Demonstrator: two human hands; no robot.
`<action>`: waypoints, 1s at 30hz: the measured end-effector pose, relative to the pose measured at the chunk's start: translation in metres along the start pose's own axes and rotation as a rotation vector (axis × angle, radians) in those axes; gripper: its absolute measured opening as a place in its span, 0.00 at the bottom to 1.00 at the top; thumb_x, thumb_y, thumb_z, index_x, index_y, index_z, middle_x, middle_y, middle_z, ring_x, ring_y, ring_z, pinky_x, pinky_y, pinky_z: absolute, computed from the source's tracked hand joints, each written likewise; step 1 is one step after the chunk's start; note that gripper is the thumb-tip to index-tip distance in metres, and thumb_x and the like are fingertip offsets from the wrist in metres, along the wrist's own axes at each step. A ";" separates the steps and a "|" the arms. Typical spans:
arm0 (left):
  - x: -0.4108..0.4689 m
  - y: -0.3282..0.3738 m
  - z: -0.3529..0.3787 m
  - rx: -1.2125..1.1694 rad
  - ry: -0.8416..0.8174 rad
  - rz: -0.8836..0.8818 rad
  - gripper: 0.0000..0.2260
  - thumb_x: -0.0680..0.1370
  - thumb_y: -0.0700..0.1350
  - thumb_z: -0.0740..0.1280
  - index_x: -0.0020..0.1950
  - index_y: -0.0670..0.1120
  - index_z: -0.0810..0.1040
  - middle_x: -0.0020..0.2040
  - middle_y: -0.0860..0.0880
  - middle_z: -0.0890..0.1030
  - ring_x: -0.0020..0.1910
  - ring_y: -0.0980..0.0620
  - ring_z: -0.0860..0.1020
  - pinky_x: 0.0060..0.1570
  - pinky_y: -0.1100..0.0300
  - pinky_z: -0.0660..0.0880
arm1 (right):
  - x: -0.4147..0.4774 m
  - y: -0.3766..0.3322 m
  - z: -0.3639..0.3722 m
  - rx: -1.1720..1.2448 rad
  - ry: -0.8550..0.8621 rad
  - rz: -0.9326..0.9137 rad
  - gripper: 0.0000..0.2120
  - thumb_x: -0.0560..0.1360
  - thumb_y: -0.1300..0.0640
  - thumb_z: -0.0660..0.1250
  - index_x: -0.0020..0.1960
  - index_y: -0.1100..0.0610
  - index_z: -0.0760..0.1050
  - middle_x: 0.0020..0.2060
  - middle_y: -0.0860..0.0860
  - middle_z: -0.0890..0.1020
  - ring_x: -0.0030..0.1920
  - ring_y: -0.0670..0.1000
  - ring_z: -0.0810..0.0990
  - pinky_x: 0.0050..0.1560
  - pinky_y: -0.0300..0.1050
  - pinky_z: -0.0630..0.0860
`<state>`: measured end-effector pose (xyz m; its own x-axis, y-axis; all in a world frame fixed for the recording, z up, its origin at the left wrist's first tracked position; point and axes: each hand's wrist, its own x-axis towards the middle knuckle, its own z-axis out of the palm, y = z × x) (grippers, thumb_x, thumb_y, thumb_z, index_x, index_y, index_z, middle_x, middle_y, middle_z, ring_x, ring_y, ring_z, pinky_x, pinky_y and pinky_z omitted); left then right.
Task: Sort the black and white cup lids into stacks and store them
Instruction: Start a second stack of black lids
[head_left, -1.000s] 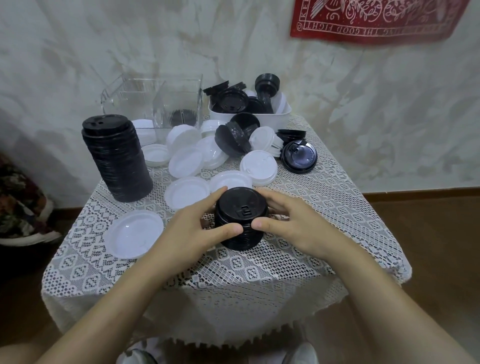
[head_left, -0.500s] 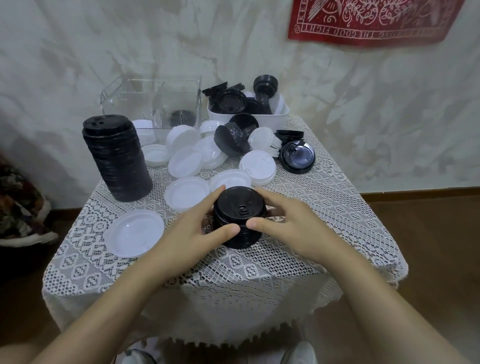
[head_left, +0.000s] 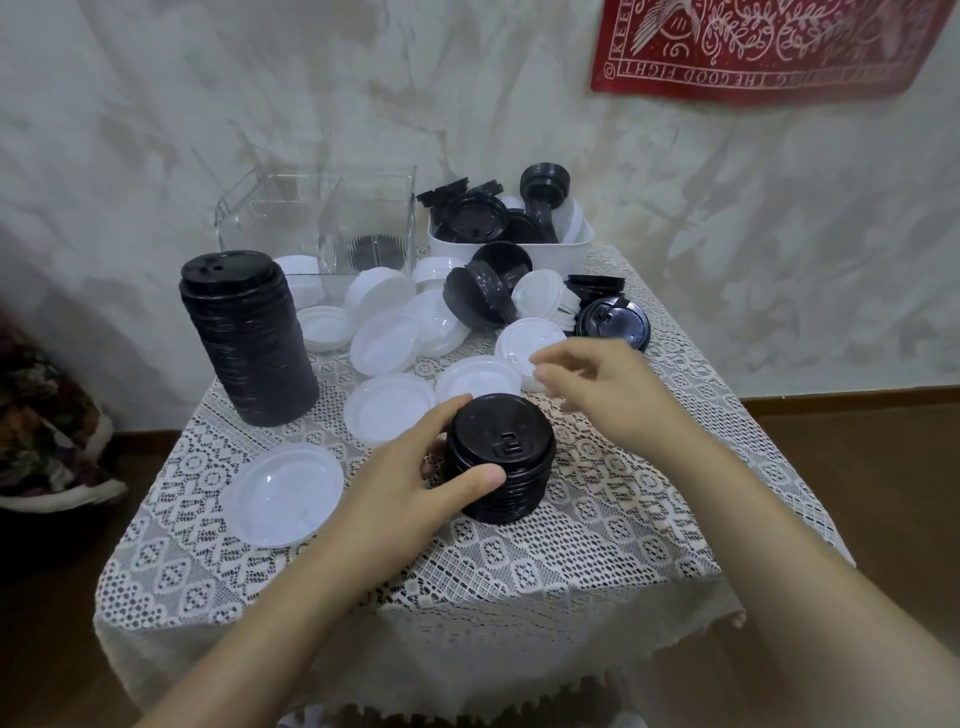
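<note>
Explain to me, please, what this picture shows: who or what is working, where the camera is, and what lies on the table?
There is no machine here: a person works with two bare hands. The camera sits on the person's head and looks forward and down, so both arms come in from the bottom edge. The left hand grips a short stack of black lids, which stands on the lace tablecloth. The right hand hovers over loose white lids; it is blurred and seems to hold nothing. At the left stands a tall stack of black lids. At the back are a clear box and a white tub with more lids in it, mostly black.
</note>
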<state>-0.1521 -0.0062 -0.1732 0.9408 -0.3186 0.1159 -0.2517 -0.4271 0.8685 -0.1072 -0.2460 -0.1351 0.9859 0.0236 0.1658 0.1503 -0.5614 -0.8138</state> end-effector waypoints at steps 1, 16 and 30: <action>0.001 -0.001 0.000 0.000 0.005 -0.002 0.28 0.70 0.68 0.72 0.68 0.77 0.67 0.59 0.75 0.78 0.63 0.69 0.77 0.62 0.59 0.74 | 0.011 -0.001 0.002 -0.054 0.052 -0.018 0.10 0.77 0.46 0.71 0.56 0.46 0.84 0.46 0.43 0.86 0.50 0.48 0.84 0.59 0.57 0.80; 0.006 -0.001 -0.004 -0.020 -0.029 -0.003 0.26 0.71 0.64 0.75 0.63 0.82 0.67 0.59 0.75 0.78 0.61 0.70 0.77 0.60 0.62 0.73 | 0.111 -0.022 0.038 -0.782 0.047 -0.136 0.24 0.77 0.44 0.71 0.65 0.57 0.71 0.55 0.55 0.81 0.63 0.61 0.72 0.49 0.51 0.66; 0.007 -0.002 -0.010 -0.029 0.080 0.036 0.36 0.68 0.73 0.72 0.75 0.67 0.69 0.66 0.66 0.77 0.54 0.63 0.80 0.55 0.58 0.78 | 0.008 -0.030 -0.010 -0.206 -0.020 -0.142 0.21 0.73 0.42 0.71 0.66 0.41 0.78 0.56 0.39 0.84 0.62 0.42 0.79 0.64 0.51 0.76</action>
<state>-0.1425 0.0005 -0.1696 0.9467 -0.2640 0.1846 -0.2802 -0.3918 0.8764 -0.1045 -0.2371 -0.1040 0.9575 0.1292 0.2580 0.2712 -0.7082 -0.6519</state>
